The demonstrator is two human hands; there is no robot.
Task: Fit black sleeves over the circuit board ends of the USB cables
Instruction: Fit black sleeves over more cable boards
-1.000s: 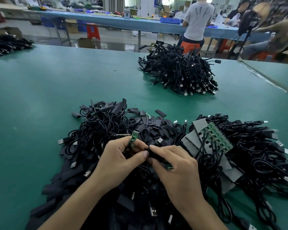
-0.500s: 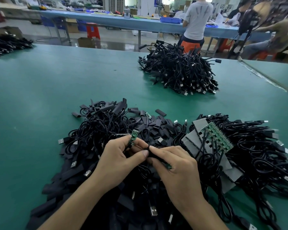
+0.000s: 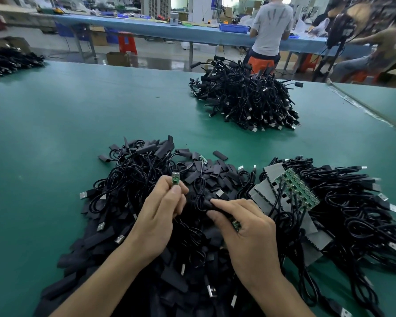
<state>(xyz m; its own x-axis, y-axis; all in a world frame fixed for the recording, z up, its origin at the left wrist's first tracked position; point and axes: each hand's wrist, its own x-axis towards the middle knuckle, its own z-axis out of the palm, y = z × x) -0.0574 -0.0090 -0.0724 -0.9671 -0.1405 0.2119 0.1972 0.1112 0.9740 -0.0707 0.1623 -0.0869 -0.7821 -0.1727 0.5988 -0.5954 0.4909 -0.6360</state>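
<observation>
My left hand (image 3: 162, 209) pinches a small green circuit board (image 3: 175, 178) on the end of a black USB cable, holding it upright above the pile. My right hand (image 3: 245, 227) pinches a black sleeve (image 3: 212, 205) between thumb and forefinger, and a second green board (image 3: 236, 225) shows under its curled fingers. Both hands hover over a heap of black cables and loose flat sleeves (image 3: 206, 175). The two hands are a short gap apart.
At the right lies a bundle of cables soldered to a green board panel (image 3: 295, 188) with grey strips. A far pile of cables (image 3: 245, 99) sits on the green table (image 3: 55, 133). Another dark pile (image 3: 9, 61) lies far left. People work at benches behind.
My hands were pressed together; they have drawn apart. The left hand lifted the circuit board slightly and turned it upright, while the right hand moved a little right with the sleeve.
</observation>
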